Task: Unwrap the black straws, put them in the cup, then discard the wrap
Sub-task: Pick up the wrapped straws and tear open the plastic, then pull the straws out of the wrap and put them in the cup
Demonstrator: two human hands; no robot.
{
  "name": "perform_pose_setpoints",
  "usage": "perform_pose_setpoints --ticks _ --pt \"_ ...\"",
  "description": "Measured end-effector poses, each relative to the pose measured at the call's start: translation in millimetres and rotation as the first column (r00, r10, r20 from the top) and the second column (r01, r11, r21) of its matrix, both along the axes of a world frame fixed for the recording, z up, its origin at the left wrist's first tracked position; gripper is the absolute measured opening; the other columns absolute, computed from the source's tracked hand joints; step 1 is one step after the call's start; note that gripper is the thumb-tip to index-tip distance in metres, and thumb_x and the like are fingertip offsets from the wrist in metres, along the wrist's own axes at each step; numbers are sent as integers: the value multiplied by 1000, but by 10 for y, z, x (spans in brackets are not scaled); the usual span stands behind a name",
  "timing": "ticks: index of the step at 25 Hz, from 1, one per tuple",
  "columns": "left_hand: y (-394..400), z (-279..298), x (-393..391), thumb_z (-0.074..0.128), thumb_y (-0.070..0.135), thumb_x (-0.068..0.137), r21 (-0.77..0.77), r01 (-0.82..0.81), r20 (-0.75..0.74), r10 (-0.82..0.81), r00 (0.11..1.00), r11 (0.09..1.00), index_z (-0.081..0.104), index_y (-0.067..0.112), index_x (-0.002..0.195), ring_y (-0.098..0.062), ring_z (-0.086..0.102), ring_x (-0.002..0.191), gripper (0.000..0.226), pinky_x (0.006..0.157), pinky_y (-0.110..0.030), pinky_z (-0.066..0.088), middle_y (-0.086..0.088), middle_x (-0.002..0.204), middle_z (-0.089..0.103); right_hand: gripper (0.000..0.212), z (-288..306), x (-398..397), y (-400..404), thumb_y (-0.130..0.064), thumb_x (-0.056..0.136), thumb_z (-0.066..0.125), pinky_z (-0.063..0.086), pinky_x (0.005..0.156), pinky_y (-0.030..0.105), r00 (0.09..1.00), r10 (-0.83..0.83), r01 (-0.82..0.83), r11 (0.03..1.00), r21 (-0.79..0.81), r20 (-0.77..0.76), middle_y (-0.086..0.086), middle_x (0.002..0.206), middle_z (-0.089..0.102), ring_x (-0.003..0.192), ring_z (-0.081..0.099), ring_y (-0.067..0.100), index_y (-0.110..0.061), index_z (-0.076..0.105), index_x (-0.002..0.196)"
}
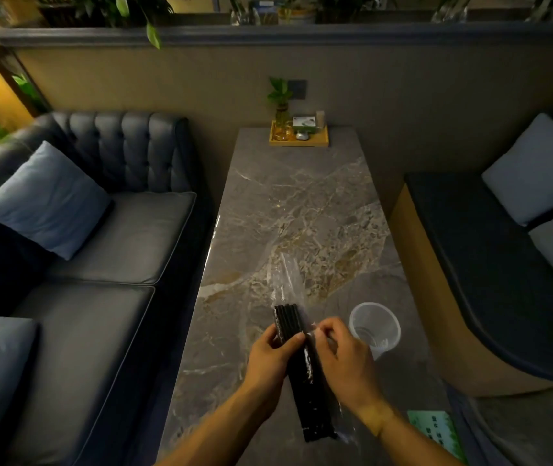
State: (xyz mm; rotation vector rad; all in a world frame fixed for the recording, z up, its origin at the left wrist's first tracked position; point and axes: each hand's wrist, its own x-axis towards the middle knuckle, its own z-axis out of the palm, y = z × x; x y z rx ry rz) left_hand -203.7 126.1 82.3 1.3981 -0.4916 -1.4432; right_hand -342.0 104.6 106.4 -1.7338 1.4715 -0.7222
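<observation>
Black straws (302, 371), long and glossy, lie half-sheathed in crinkled clear wrap (286, 280).

Glossy marble table (302, 203), clear plastic cup (374, 326)

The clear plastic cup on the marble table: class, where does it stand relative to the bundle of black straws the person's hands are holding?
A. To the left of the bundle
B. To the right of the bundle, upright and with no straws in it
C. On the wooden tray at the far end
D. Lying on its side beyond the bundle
B: the clear plastic cup stands upright on the marble table, right of the bundle of black straws, holding none.
</observation>
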Motion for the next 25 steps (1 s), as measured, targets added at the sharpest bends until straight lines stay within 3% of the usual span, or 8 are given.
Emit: perform_pose_setpoints --ticks 2,4,6,9,12,16,20,25 --pt "-4 16 49 69 10 86 21 -28 -8 28 1000 999 66 10 112 -33 73 92 26 83 -45 59 -17 101 75 9 3 -35 -43 -26 98 51 61 69 40 965 -90 50 986 162 248 -1 85 74 78 72 11 -23 55 91" --pt "-12 49 127 68 7 87 29 -49 -58 51 997 998 65 10 112 -33 73 88 25 77 -44 60 -20 102 74 12 27 -110 -92 -23 100 49 61 78 49 818 -276 55 911 409 505 7 100 77 89 75 24 -14 56 98" --pt "-9 86 205 68 2 85 10 -50 -131 51 990 999 63 10 114 -33 72 88 31 74 -43 59 -21 106 73 13 30 -207 -131 -19 100 50 59 78 49 691 -407 27 841 541 598 14 103 76 91 74 32 -8 56 101" --pt "-5 116 242 66 -2 84 -6 -35 -172 34 984 999 59 7 119 -35 71 92 38 76 -44 58 -24 113 70 15 -12 -298 -121 -16 98 52 57 83 52 642 -424 -46 810 585 639 19 105 75 95 73 38 -3 54 106" --pt "1 146 250 65 -3 84 -6 -5 -171 4 985 1000 60 8 119 -34 71 90 36 77 -45 59 -22 109 72 15 -28 -363 -109 -18 91 62 58 83 52 677 -371 -99 809 579 635 19 106 74 95 72 36 -7 56 100" --pt "26 199 258 61 -5 86 -24 80 -145 -82 986 997 61 9 120 -36 68 97 37 88 -49 56 -21 112 70 33 83 -349 -163 -32 77 78 61 67 36 845 -213 -72 864 499 491 5 101 77 90 74 20 -19 64 105" --pt "77 226 302 59 -5 86 -46 224 -86 -227 970 974 67 14 115 -35 68 101 36 94 -50 53 -18 113 71 18 280 -281 -312 -27 86 71 58 60 24 862 -170 -42 915 402 478 -7 96 78 81 74 9 -26 73 103" --pt "104 155 470 60 -3 84 -60 332 -10 -333 943 942 67 16 118 -35 65 110 39 99 -48 50 -19 119 69 15 478 -255 -333 -14 89 66 59 58 27 859 -126 -115 896 428 496 6 95 79 75 74 17 -10 74 100"
